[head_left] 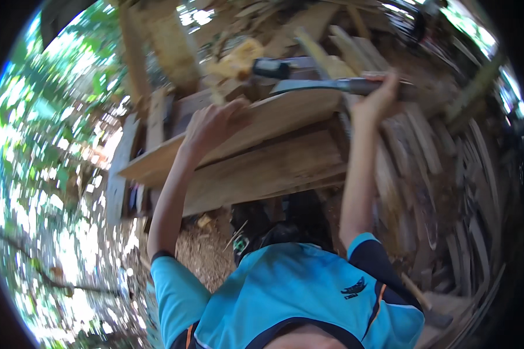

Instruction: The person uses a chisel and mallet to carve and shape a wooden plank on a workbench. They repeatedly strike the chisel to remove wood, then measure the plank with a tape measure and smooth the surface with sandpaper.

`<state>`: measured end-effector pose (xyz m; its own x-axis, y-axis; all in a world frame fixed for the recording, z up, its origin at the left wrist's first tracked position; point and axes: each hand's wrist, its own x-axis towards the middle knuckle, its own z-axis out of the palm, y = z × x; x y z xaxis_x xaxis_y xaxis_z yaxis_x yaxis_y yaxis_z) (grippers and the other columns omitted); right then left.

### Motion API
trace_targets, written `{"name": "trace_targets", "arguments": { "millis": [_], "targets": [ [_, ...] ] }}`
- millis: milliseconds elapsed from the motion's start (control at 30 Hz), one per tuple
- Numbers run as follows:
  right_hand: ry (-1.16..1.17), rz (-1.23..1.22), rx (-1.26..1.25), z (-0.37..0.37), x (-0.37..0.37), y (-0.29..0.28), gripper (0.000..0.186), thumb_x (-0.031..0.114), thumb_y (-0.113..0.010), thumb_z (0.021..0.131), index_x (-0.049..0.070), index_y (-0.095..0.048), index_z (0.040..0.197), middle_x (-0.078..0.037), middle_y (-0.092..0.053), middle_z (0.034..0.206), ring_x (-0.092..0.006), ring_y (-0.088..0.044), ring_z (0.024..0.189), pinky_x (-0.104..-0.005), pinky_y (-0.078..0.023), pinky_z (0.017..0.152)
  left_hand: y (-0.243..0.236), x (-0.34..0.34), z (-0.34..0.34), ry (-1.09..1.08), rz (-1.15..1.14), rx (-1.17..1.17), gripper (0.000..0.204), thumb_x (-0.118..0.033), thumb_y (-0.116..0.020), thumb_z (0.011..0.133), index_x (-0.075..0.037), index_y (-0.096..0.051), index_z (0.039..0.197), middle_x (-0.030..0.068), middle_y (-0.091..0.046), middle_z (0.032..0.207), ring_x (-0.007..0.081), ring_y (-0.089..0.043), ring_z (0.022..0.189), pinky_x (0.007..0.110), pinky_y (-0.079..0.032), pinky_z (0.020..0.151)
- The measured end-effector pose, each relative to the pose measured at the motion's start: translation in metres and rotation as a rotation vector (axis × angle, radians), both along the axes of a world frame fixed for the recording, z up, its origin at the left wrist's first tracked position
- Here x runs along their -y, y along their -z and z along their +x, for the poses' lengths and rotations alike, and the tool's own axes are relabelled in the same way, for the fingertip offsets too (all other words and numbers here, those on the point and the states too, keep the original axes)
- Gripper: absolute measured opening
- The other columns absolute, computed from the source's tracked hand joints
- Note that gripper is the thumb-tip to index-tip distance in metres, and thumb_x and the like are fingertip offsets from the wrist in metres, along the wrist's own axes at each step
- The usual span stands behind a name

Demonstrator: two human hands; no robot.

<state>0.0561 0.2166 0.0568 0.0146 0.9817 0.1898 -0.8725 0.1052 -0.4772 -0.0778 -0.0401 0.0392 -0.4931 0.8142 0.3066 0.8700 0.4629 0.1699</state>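
Note:
My left hand grips the upper edge of a thin wooden board, which lies tilted across a rough wooden bench in front of me. My right hand is wrapped round the handle of a long-bladed cutting tool, held at the board's right end. Its blade points left along the board's far edge, to the right of my left hand. A black and grey object lies just beyond the blade, too blurred to identify. The picture is somewhat smeared by motion.
Split wood strips are piled at the right. A wooden post stands beyond the bench, among scrap boards. Leafy plants line the left side. Wood chips cover the ground by my feet, and a wooden-handled tool lies at lower right.

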Motion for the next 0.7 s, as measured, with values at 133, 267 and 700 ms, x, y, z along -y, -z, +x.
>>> {"name": "trace_targets", "arguments": {
  "millis": [133,267,700],
  "targets": [
    [0.045,0.047,0.004,0.004,0.037,-0.002,0.016,0.003,-0.056,0.079,0.006,-0.041,0.076,-0.005,-0.051,0.053,-0.0142,-0.049,0.042,-0.0303,-0.045,0.045,0.002,-0.018,0.025,0.007,0.049,0.007,0.023,-0.033,-0.058,0.082,-0.013,-0.065,0.089,0.0124,-0.062,0.071,0.0332,-0.060,0.068,0.042,-0.046,0.059],
    [0.009,0.211,0.070,0.018,0.049,0.023,0.023,-0.001,-0.058,0.080,0.007,-0.037,0.084,-0.004,-0.045,0.057,-0.0135,-0.045,0.045,-0.0290,-0.041,0.044,0.025,-0.019,0.065,0.081,0.061,-0.090,0.027,-0.026,-0.063,0.077,-0.018,-0.061,0.104,0.0090,-0.060,0.070,0.0275,-0.059,0.065,0.040,-0.046,0.060],
    [0.083,-0.076,0.051,0.030,0.044,0.110,0.026,0.000,-0.055,0.080,0.004,-0.034,0.096,-0.007,-0.053,0.067,-0.0165,-0.055,0.055,-0.0320,-0.050,0.059,0.121,-0.003,0.116,0.147,0.077,-0.195,0.064,-0.038,-0.071,0.063,-0.018,-0.052,0.120,0.0078,-0.049,0.118,0.0292,-0.047,0.105,0.042,-0.041,0.085]
  ]
}}
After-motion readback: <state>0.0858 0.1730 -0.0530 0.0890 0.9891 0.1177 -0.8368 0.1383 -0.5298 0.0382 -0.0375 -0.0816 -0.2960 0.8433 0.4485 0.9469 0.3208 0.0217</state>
